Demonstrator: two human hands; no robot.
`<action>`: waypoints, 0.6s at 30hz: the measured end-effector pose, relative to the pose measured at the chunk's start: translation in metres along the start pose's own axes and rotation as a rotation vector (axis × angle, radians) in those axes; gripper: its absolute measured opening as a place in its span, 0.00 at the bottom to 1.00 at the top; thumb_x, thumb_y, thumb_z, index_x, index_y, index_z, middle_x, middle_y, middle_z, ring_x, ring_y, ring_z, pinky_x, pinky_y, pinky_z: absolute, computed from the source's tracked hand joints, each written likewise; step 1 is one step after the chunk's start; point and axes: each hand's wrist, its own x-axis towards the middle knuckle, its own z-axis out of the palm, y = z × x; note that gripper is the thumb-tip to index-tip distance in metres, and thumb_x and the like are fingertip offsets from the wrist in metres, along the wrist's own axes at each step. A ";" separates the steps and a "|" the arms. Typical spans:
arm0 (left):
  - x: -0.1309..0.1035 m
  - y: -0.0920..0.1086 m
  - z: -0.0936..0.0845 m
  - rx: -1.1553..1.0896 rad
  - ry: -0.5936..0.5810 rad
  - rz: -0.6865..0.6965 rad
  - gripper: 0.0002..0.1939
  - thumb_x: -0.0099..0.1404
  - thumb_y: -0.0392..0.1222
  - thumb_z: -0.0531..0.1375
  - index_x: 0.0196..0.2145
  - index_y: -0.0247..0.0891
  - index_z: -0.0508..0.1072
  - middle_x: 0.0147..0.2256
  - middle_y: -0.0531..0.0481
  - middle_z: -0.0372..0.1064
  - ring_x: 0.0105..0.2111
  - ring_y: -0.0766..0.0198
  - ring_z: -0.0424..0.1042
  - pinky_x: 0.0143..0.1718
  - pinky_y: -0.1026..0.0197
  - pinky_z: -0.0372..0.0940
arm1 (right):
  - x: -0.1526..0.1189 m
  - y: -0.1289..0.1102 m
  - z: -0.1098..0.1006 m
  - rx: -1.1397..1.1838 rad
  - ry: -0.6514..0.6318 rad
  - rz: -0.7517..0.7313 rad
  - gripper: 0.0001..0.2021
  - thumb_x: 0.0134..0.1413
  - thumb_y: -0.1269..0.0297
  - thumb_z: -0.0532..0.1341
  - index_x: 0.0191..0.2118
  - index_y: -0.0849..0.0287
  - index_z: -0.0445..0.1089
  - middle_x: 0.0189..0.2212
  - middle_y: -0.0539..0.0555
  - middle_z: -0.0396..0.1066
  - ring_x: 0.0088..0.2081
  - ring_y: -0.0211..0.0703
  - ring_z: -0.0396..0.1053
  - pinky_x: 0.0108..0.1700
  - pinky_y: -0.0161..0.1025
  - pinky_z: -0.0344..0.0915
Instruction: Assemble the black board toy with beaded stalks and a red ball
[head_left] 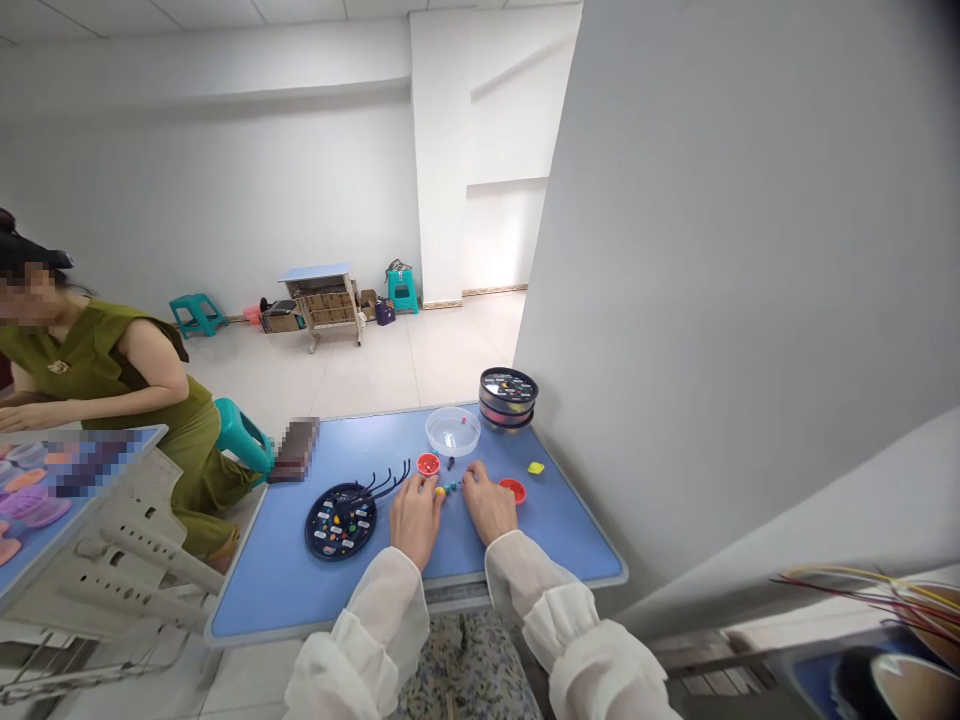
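Observation:
On the blue table [285,592], my left hand [416,520] has its fingers closed at a small yellow piece [440,491]. Small teal pieces [451,488] lie between my hands. My right hand [489,503] is closed beside them, its fingertips too small to show what they pinch. Ahead are a red cup [428,464], a small dark piece [451,463] and a clear round dish [453,432]. Another red cup [513,490] is beside my right hand. Left of my hands, a round black base [341,522] with planet pictures bears curved black arms [388,483].
A round stacked container [508,397] stands at the table's back right corner, near a yellow piece [535,468]. A dark flat object [295,449] is at the back left. A person [142,370] sits at another table on the left. A grey wall [720,280] borders the right side.

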 end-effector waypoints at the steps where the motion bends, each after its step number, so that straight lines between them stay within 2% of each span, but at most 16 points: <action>1: 0.007 0.003 -0.002 0.032 0.016 0.023 0.12 0.66 0.38 0.53 0.45 0.41 0.72 0.42 0.42 0.68 0.43 0.52 0.67 0.42 0.54 0.60 | -0.001 0.002 -0.002 0.010 0.015 0.007 0.12 0.62 0.68 0.50 0.42 0.58 0.70 0.48 0.59 0.69 0.32 0.41 0.74 0.26 0.34 0.59; 4: 0.036 0.015 -0.006 0.168 -0.028 0.082 0.11 0.65 0.34 0.53 0.37 0.40 0.76 0.39 0.41 0.69 0.44 0.50 0.63 0.44 0.51 0.57 | -0.007 0.012 -0.009 0.229 0.130 0.089 0.13 0.65 0.63 0.47 0.43 0.57 0.67 0.42 0.56 0.73 0.29 0.39 0.72 0.27 0.34 0.59; 7: 0.063 0.026 0.001 0.211 -0.055 0.083 0.12 0.63 0.30 0.54 0.31 0.37 0.78 0.37 0.38 0.69 0.45 0.49 0.60 0.44 0.50 0.54 | -0.015 0.023 -0.013 0.758 0.255 0.152 0.15 0.64 0.56 0.45 0.40 0.57 0.64 0.30 0.53 0.74 0.23 0.37 0.70 0.28 0.34 0.62; 9: 0.075 0.031 0.010 0.215 -0.060 0.068 0.12 0.61 0.30 0.55 0.29 0.35 0.79 0.35 0.35 0.69 0.46 0.47 0.59 0.44 0.48 0.53 | -0.022 0.031 -0.015 1.070 0.289 0.162 0.18 0.61 0.48 0.47 0.39 0.57 0.63 0.28 0.52 0.73 0.23 0.38 0.70 0.28 0.35 0.65; 11: 0.080 0.033 0.019 0.213 -0.063 0.050 0.12 0.61 0.30 0.55 0.28 0.34 0.79 0.34 0.34 0.69 0.45 0.46 0.59 0.44 0.47 0.52 | -0.028 0.039 -0.016 1.275 0.311 0.181 0.22 0.55 0.43 0.52 0.40 0.58 0.64 0.29 0.53 0.73 0.25 0.41 0.72 0.29 0.37 0.67; 15: 0.080 0.036 0.027 0.172 -0.058 0.022 0.16 0.61 0.27 0.52 0.29 0.35 0.79 0.33 0.34 0.69 0.45 0.46 0.60 0.44 0.46 0.52 | -0.041 0.047 -0.020 1.405 0.302 0.198 0.26 0.48 0.42 0.59 0.44 0.60 0.68 0.29 0.55 0.74 0.27 0.42 0.71 0.30 0.39 0.68; 18: 0.076 0.040 0.022 0.110 -0.050 0.014 0.15 0.61 0.27 0.51 0.30 0.34 0.78 0.35 0.34 0.70 0.45 0.46 0.61 0.44 0.46 0.53 | -0.050 0.047 -0.025 1.426 0.289 0.205 0.24 0.49 0.45 0.60 0.43 0.60 0.72 0.28 0.54 0.75 0.26 0.40 0.70 0.29 0.38 0.67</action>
